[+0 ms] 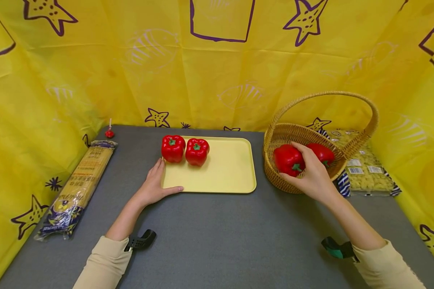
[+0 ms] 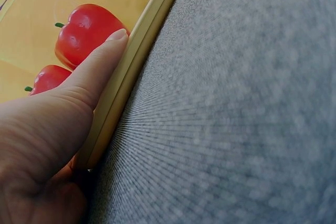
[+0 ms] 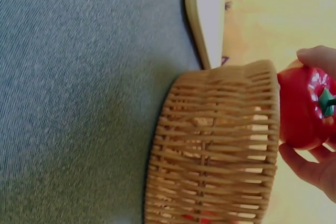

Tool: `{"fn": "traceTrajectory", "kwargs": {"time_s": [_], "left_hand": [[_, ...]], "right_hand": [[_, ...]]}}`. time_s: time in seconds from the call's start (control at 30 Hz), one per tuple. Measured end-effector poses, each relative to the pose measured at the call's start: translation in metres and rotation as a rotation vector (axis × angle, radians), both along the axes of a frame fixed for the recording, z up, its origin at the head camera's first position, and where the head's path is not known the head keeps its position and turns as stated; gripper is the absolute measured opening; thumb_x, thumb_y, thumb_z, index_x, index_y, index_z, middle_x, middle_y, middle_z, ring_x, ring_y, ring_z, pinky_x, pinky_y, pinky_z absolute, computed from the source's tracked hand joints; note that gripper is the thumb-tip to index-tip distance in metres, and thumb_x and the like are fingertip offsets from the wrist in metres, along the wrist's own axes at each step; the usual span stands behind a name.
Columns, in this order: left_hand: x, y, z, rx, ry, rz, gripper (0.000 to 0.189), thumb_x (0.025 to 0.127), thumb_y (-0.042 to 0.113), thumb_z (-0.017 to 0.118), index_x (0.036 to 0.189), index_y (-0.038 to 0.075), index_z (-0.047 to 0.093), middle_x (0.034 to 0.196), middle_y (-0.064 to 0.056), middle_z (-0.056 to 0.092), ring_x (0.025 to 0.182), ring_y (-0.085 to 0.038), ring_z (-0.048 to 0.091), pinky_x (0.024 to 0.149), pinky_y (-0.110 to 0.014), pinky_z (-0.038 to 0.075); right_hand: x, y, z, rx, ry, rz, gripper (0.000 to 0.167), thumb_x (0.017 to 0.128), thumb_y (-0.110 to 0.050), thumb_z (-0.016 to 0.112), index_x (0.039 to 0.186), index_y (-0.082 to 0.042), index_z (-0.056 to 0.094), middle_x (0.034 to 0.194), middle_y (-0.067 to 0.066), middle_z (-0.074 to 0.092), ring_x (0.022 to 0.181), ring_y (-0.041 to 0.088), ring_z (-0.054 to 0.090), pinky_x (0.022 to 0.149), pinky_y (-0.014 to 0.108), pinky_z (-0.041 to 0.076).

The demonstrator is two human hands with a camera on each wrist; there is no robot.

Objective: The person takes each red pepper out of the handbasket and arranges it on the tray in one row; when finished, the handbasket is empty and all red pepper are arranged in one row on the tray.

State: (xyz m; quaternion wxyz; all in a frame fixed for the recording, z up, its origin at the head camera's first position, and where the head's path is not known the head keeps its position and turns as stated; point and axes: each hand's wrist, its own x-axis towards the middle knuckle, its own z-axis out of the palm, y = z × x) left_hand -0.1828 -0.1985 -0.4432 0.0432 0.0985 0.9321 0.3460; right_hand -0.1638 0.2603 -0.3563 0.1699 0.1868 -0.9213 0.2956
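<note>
My left hand rests at the near left corner of a pale yellow tray. Its thumb lies straight along the front rim, its fingers along the left side. On the tray's left part two red bell peppers stand side by side, stems up. My right hand grips another red bell pepper between thumb and fingers, at the rim of a wicker basket. The green stem of this pepper faces towards me. Inside the basket lies one more red pepper, partly hidden by the hand.
A tall handle arches over the basket. Behind the basket, on the right, lies a bag of pasta. A spaghetti packet and a small red object lie at the left. Yellow patterned cloth encloses the grey table.
</note>
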Motion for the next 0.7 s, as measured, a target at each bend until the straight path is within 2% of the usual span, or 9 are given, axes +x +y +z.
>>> {"fn": "traceTrajectory", "kwargs": {"time_s": [0.37, 0.53, 0.7], "left_hand": [[-0.001, 0.0, -0.001, 0.0, 0.009, 0.0, 0.122, 0.076, 0.047, 0.08, 0.155, 0.001, 0.0, 0.16, -0.025, 0.002, 0.141, -0.049, 0.009, 0.109, -0.066, 0.014], [0.0, 0.0, -0.001, 0.004, 0.006, 0.001, 0.121, 0.077, 0.047, 0.08, 0.155, 0.001, 0.0, 0.16, -0.025, 0.002, 0.141, -0.049, 0.008, 0.109, -0.066, 0.014], [0.001, 0.0, 0.0, 0.007, 0.007, 0.001, 0.121, 0.077, 0.046, 0.08, 0.155, 0.0, 0.0, 0.159, -0.026, 0.001, 0.141, -0.05, 0.007, 0.109, -0.066, 0.013]], "right_hand": [[0.003, -0.014, 0.004, -0.011, 0.047, 0.049, 0.089, 0.068, -0.016, 0.089, 0.142, -0.004, 0.042, 0.136, 0.017, 0.049, 0.118, 0.034, 0.051, 0.091, 0.058, 0.046], [0.006, -0.02, 0.007, -0.003, 0.029, 0.065, 0.091, 0.069, -0.017, 0.089, 0.145, -0.009, 0.04, 0.137, 0.016, 0.049, 0.118, 0.033, 0.051, 0.09, 0.057, 0.048], [0.006, -0.028, 0.008, -0.012, 0.009, 0.093, 0.09, 0.07, -0.017, 0.089, 0.145, -0.009, 0.04, 0.136, 0.015, 0.049, 0.117, 0.032, 0.051, 0.088, 0.056, 0.05]]}}
